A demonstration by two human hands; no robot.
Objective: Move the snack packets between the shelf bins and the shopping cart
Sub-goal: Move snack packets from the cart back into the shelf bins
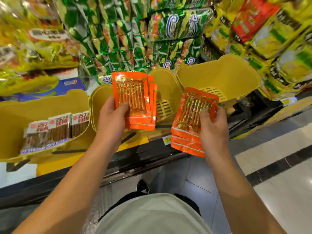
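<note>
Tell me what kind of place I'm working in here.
Most likely a supermarket snack aisle. Packed rows of green snack bags fill the shelving, yellow plastic bins line the shelf edge, and each hand, left hand and right hand, holds a stack of orange snack packets.

orange snack packets [135, 100] in both hands [111, 115], above yellow bins [219, 78]
</note>
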